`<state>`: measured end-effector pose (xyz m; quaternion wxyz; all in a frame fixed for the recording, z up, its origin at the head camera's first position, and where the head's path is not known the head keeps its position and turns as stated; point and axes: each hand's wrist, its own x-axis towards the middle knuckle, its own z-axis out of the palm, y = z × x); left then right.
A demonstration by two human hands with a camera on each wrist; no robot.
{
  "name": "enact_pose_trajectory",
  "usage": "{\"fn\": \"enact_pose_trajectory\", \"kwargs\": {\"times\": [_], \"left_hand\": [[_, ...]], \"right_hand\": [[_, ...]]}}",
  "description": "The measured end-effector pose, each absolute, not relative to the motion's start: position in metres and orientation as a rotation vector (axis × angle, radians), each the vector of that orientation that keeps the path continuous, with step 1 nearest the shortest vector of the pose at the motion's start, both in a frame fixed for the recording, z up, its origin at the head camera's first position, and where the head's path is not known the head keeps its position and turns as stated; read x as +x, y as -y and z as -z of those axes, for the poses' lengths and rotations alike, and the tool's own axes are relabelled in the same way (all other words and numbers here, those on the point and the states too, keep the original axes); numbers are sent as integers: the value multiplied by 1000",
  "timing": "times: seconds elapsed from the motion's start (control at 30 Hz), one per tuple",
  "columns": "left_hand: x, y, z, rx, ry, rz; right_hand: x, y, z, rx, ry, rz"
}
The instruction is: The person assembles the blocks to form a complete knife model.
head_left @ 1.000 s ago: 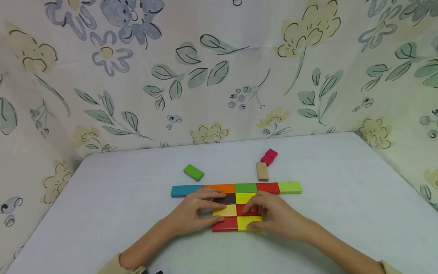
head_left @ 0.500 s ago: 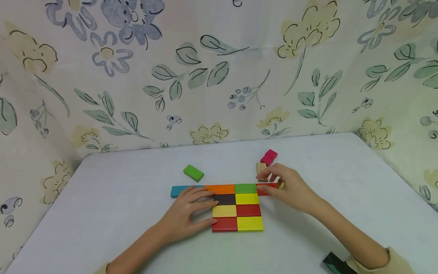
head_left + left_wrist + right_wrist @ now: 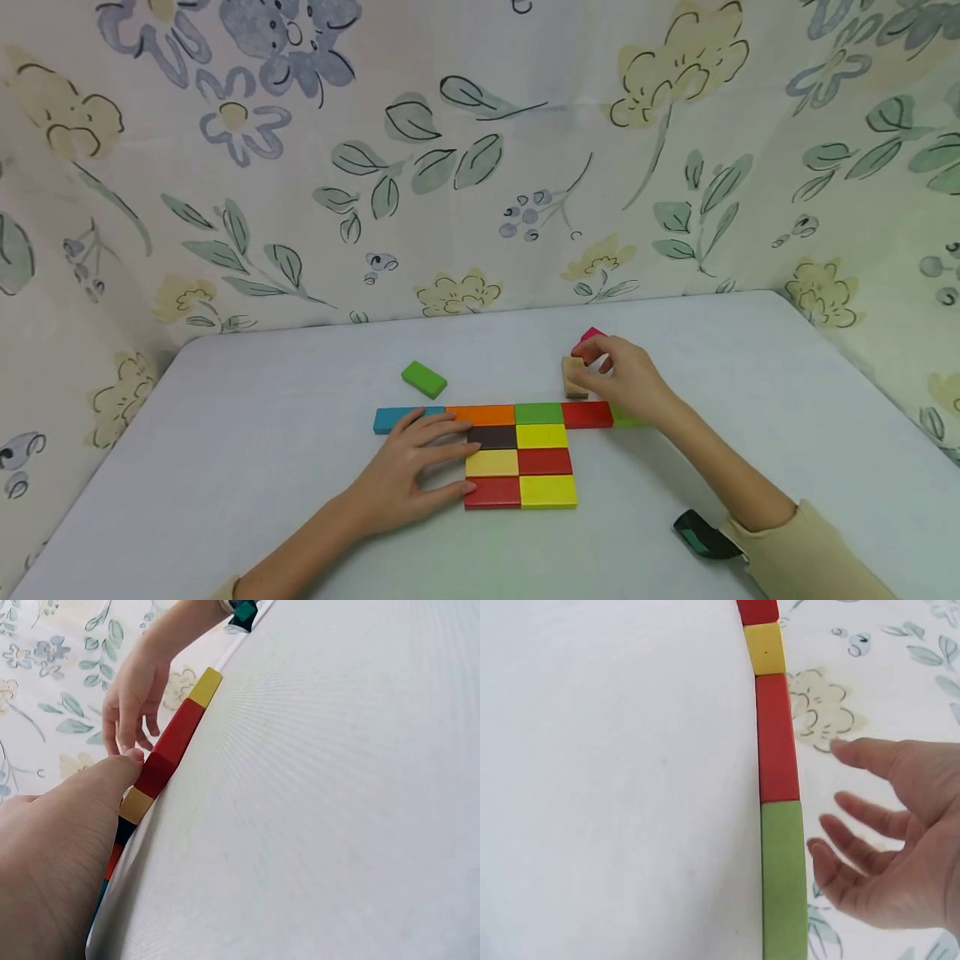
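My left hand (image 3: 401, 479) lies with spread fingers along the left side of the flat wooden blocks, fingertips at the black block (image 3: 492, 436) and the lower red block (image 3: 492, 492). A row runs behind it: a blue block (image 3: 390, 419), an orange block (image 3: 487, 415), a green block (image 3: 538, 412), a red block (image 3: 587, 414) and a lime block (image 3: 630, 419), partly covered by the right wrist. Over the tan block (image 3: 567, 377) is my right hand (image 3: 626, 379), fingertips by the pink blocks (image 3: 592, 332). The right wrist view shows its fingers (image 3: 862, 840) apart, holding nothing.
A loose green block (image 3: 424, 379) lies behind the row on the white table (image 3: 285, 392). Two yellow blocks, a cream block (image 3: 492, 462) and another red block (image 3: 544, 461) fill the lower rows. A flowered cloth (image 3: 480, 233) hangs behind.
My right hand has left the lower blocks and moved away from me to the tan and pink blocks. The left hand has slid slightly left, off the block tops to their edge.
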<state>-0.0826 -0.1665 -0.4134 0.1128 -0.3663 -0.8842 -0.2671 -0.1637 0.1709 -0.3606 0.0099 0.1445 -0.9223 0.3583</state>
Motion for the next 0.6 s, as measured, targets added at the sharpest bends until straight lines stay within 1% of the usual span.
{"fn": "enact_pose_trajectory", "kwargs": {"times": [0.17, 0.43, 0.6], "left_hand": [[-82, 166, 414, -1071, 2605, 791], [-82, 166, 414, -1065, 2611, 802], [-82, 166, 415, -1065, 2606, 807]], "right_hand": [[-173, -170, 367, 397, 2955, -1131], [-175, -168, 369, 338, 3011, -1122], [-176, -167, 370, 364, 3006, -1153]]}}
